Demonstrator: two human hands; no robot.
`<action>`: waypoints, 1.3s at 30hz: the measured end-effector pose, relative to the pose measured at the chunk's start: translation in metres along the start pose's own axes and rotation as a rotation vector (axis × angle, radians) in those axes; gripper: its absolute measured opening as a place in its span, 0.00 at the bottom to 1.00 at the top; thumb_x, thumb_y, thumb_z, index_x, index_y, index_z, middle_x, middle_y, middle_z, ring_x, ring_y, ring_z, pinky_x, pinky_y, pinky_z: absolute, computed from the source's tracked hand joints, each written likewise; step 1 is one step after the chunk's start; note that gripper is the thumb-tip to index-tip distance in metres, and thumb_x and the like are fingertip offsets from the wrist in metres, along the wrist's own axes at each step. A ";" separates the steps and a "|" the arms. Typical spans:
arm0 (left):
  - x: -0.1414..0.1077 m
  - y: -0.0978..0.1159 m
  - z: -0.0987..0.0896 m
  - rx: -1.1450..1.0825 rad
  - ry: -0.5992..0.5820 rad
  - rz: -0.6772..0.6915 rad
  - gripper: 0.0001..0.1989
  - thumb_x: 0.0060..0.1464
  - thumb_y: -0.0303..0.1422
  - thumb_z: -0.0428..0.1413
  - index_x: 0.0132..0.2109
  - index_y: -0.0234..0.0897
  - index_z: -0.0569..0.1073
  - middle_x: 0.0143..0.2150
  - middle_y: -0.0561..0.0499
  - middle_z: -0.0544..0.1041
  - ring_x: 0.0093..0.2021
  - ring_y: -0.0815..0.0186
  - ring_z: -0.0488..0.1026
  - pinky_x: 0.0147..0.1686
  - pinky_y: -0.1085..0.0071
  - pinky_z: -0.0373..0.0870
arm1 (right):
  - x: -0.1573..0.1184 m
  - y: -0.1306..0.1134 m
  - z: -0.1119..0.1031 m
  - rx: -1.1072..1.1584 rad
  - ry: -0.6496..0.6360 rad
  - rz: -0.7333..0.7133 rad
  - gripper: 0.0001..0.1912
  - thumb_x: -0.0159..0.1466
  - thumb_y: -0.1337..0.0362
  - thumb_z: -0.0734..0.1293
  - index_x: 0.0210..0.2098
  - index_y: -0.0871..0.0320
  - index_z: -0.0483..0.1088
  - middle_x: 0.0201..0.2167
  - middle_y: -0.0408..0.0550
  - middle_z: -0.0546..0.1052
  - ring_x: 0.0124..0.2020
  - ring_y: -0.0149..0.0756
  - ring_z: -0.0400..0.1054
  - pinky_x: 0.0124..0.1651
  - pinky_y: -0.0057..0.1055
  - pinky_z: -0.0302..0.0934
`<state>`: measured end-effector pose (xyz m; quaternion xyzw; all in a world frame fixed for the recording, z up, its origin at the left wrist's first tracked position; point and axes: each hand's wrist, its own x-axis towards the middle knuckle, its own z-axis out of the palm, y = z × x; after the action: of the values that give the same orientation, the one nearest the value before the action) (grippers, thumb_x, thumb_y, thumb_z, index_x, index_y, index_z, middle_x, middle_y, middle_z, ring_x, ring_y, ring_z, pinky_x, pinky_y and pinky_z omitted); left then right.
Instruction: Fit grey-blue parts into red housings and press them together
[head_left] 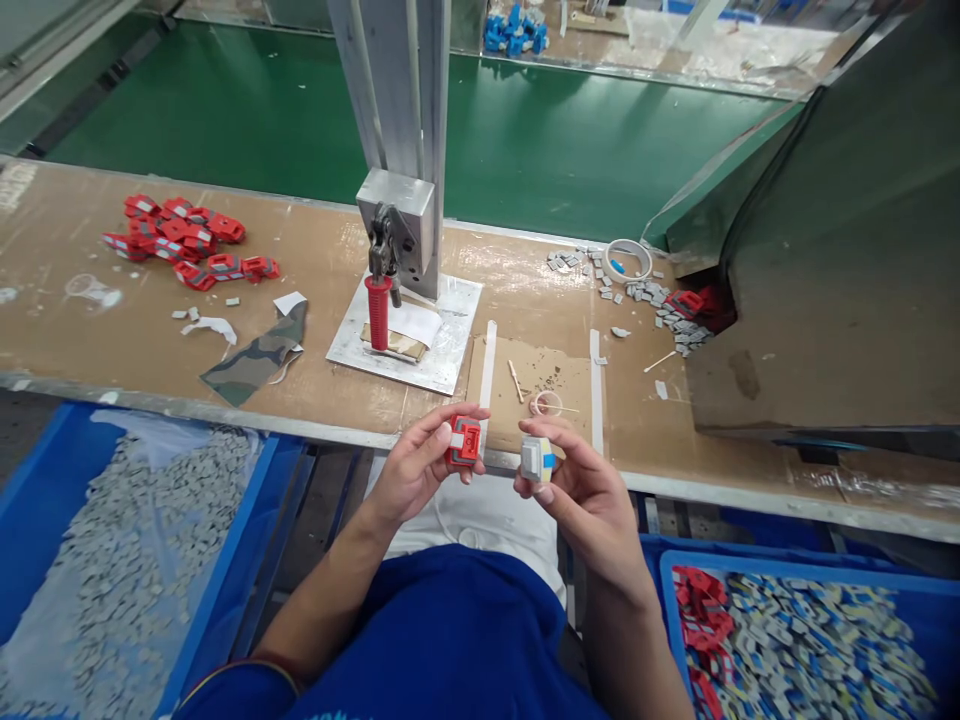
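Observation:
In front of my body, my left hand (pixel 424 460) is closed round a red plastic part (pixel 469 441) with a grey band, its recessed face turned to the right. Facing it, my right hand (pixel 589 490) pinches a small light-grey block (pixel 533 458) with blue and yellow patches between thumb and fingers. A short gap separates the two pieces, both held just above the bench's front edge. Beyond them on the bench lie a cotton swab (pixel 516 381) and a small clear ring (pixel 546 402).
A toggle clamp with a red handle (pixel 379 312) stands on a metal plate (pixel 452 340). Red parts (pixel 184 235) are heaped at the left, grey pieces and a tape roll (pixel 628 260) at the right. Blue bins (pixel 247 500) flank me below the bench. A green conveyor (pixel 247 110) runs behind.

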<state>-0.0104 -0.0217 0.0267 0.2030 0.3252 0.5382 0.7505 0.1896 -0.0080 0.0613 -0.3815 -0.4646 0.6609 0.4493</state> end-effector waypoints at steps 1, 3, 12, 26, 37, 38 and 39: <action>0.000 -0.001 -0.001 0.009 0.031 -0.006 0.22 0.61 0.43 0.63 0.57 0.36 0.75 0.54 0.40 0.81 0.29 0.69 0.80 0.24 0.77 0.73 | 0.000 0.000 0.000 -0.001 0.000 0.003 0.19 0.61 0.60 0.77 0.52 0.47 0.78 0.53 0.50 0.73 0.31 0.30 0.70 0.35 0.32 0.74; -0.001 -0.002 -0.003 0.017 0.070 -0.033 0.23 0.62 0.44 0.62 0.59 0.38 0.74 0.51 0.41 0.83 0.22 0.73 0.75 0.17 0.79 0.67 | -0.002 0.001 -0.001 0.007 -0.002 0.011 0.20 0.61 0.60 0.77 0.52 0.47 0.77 0.52 0.49 0.74 0.30 0.29 0.70 0.35 0.32 0.74; -0.015 0.010 -0.006 -0.014 0.006 -0.176 0.27 0.52 0.36 0.71 0.58 0.38 0.78 0.51 0.42 0.82 0.32 0.71 0.78 0.34 0.77 0.77 | -0.005 0.015 -0.004 0.075 0.036 0.040 0.15 0.61 0.63 0.77 0.48 0.47 0.79 0.55 0.48 0.73 0.34 0.28 0.72 0.42 0.31 0.75; -0.006 -0.014 -0.005 -0.017 -0.226 0.152 0.24 0.61 0.54 0.57 0.51 0.37 0.73 0.34 0.45 0.83 0.26 0.68 0.76 0.24 0.76 0.72 | -0.008 0.017 -0.007 -0.012 0.043 -0.035 0.17 0.66 0.52 0.72 0.52 0.48 0.79 0.47 0.51 0.79 0.34 0.33 0.73 0.40 0.34 0.71; -0.004 -0.019 -0.009 0.130 -0.076 0.178 0.23 0.52 0.39 0.71 0.53 0.37 0.77 0.50 0.42 0.83 0.34 0.64 0.82 0.35 0.70 0.79 | -0.007 -0.004 0.003 -0.527 0.082 -0.271 0.18 0.70 0.60 0.70 0.59 0.47 0.74 0.45 0.48 0.78 0.41 0.34 0.76 0.37 0.26 0.72; -0.004 -0.019 -0.007 0.135 -0.048 0.178 0.23 0.52 0.38 0.71 0.53 0.37 0.77 0.46 0.44 0.84 0.33 0.64 0.82 0.35 0.70 0.79 | -0.006 -0.004 0.005 -0.551 0.105 -0.292 0.19 0.69 0.61 0.70 0.60 0.47 0.73 0.46 0.48 0.79 0.41 0.34 0.77 0.38 0.27 0.73; -0.004 -0.019 -0.005 0.142 -0.022 0.185 0.24 0.51 0.38 0.72 0.53 0.38 0.77 0.43 0.46 0.84 0.33 0.65 0.82 0.34 0.71 0.79 | -0.006 -0.004 0.007 -0.575 0.140 -0.312 0.19 0.69 0.61 0.71 0.59 0.48 0.73 0.45 0.48 0.80 0.40 0.34 0.78 0.40 0.27 0.74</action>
<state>-0.0019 -0.0317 0.0117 0.2905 0.3341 0.5786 0.6850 0.1859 -0.0148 0.0679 -0.4616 -0.6529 0.3980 0.4498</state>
